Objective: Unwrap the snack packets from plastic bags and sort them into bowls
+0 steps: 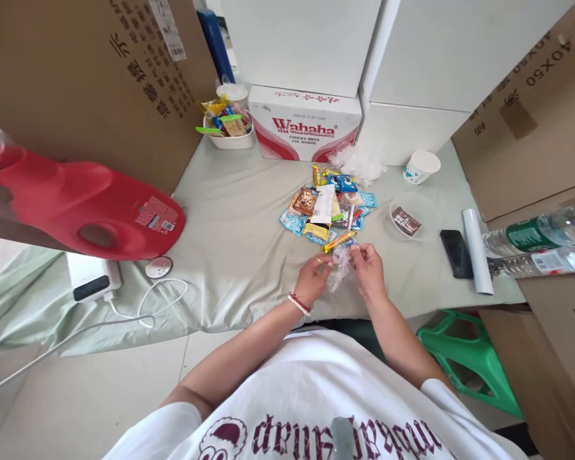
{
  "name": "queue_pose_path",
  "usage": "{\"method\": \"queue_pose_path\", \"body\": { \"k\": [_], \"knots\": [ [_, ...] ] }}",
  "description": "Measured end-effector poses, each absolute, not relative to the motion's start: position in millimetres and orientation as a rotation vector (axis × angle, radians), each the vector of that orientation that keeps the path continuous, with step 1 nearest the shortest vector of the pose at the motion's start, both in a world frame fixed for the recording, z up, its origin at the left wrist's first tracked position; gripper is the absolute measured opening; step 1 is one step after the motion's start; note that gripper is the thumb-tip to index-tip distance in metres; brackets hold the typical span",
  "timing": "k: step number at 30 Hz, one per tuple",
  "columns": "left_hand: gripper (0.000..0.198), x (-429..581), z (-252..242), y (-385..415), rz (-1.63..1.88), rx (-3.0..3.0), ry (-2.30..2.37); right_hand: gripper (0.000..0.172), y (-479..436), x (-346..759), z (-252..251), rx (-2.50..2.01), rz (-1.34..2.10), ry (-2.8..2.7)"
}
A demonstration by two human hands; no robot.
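Near the table's front edge, a crumpled clear plastic bag (340, 268) is stretched between my two hands. My left hand (312, 280), wearing beaded bracelets, pinches its left side. Thumb and fingers of my right hand (368, 269) are closed on its right side. Just beyond my fingertips lies a yellow snack stick (338, 242). Behind it is a loose pile of wrapped snacks, among them a brown cookie packet (305, 200), a white packet (324, 204) and light-blue packets (293, 222). A brown cocoa packet (406, 222) sits in a round clear plastic bowl (424, 207) to the right.
At the back stand a Wahaha carton (306, 128), crumpled plastic (359, 164), a paper cup (421, 167) and a white basket of snacks (234, 142). Rightward lie a phone (456, 253), a white roll (478, 252) and bottles (531, 235). A red jug (100, 198) is at left.
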State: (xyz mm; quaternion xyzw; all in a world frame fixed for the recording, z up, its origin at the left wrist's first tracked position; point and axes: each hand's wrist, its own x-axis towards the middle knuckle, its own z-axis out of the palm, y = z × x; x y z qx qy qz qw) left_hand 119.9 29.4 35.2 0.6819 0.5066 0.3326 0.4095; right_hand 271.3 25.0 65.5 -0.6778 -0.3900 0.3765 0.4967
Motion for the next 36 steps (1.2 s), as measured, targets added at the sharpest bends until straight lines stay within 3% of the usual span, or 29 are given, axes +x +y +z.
{"method": "queue_pose_path", "body": {
  "k": [6, 10, 15, 27, 33, 36],
  "knots": [
    [0.053, 99.9, 40.0, 29.6, 0.899, 1.357, 1.276, 0.041, 20.8, 298.3, 60.5, -1.696, 0.748, -0.948],
    [0.052, 113.6, 48.6, 14.0, 0.808, 1.322, 1.155, 0.041, 22.1, 289.3, 57.3, -1.761, 0.639, -0.983],
    [0.041, 120.3, 43.5, 8.6, 0.830, 1.061, 1.111, 0.043, 23.4, 282.1, 60.2, -1.726, 0.745, -0.956],
    [0.053, 69.7, 32.4, 22.8, 0.924, 0.689, 1.168, 0.052, 19.1, 316.3, 57.6, -1.534, 1.040, -0.633],
    [0.052, 65.4, 43.2, 18.9, 0.881, 0.662, 1.031, 0.062, 0.0, 307.4, 57.0, -1.343, 1.500, -0.650],
    [0.046, 66.6, 43.5, 20.2, 0.864, 0.715, 0.998, 0.060, -6.1, 303.8, 53.0, -1.441, 1.529, -0.749]
  ]
}}
